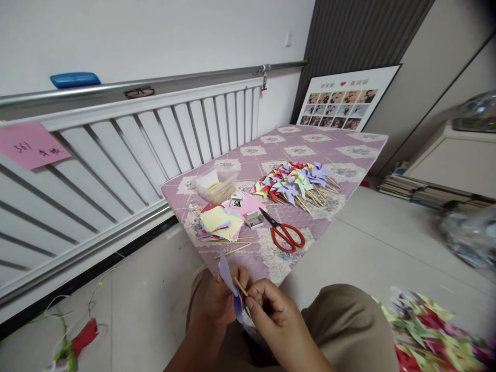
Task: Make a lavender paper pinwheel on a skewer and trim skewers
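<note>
Over my lap, my left hand [220, 297] grips a purple paper pinwheel [226, 273], seen nearly edge-on. My right hand [271, 312] pinches a thin wooden stick [241, 287] whose end lies against the pinwheel; whether the two are joined I cannot tell. On the table just beyond are a stack of coloured paper squares [219, 221], several loose sticks [236, 249] and red-handled scissors [287, 237]. Two small boxes stand close by, one a white box [254, 220] with small contents. Farther back lies a pile of finished pinwheels [294, 182] on sticks.
A clear plastic container [217, 186] with sticks stands on the cloth-covered table [298, 151]. More pinwheels [430, 330] lie on the floor at the lower right. A white radiator [155, 139] runs along the left wall. A photo board [344, 101] leans behind the table.
</note>
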A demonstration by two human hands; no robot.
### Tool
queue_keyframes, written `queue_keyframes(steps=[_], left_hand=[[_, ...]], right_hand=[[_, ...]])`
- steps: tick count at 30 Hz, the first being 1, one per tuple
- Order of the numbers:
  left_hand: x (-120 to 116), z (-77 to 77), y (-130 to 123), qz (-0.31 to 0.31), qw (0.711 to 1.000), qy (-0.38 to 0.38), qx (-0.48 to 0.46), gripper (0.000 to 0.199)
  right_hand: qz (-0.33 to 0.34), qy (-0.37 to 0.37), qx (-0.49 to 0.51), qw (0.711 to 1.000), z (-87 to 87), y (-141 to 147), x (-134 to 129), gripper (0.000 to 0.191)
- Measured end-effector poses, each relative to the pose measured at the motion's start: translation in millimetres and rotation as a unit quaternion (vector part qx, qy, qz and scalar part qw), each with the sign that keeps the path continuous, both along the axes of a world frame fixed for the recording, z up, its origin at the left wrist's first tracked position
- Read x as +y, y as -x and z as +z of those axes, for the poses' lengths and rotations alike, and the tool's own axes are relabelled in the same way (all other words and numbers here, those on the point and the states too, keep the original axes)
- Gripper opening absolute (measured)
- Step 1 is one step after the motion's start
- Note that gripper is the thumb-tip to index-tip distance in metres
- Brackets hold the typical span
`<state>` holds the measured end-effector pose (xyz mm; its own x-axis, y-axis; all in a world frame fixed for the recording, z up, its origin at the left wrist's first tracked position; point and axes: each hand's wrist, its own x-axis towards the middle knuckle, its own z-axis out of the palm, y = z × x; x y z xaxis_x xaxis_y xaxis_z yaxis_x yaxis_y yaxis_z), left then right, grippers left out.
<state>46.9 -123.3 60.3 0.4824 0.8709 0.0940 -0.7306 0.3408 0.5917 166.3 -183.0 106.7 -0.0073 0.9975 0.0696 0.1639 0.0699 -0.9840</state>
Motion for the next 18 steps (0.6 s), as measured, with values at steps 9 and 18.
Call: queue_keyframes(steps=[9, 18], left_hand=[[-1.7, -1.1, 1.4, 0.028, 1.000, -0.003, 0.007, 0.049], [-3.1, 2.1, 2.9, 0.062, 0.996, -0.017, 0.061, 0.044]], right_hand=[[-0.012, -0.092, -0.086, 0.992, 1.1, -0.1, -1.4, 0.017], [-0.019, -0.161, -0.126, 0.979, 5.5, 0.9, -0.4, 0.017]])
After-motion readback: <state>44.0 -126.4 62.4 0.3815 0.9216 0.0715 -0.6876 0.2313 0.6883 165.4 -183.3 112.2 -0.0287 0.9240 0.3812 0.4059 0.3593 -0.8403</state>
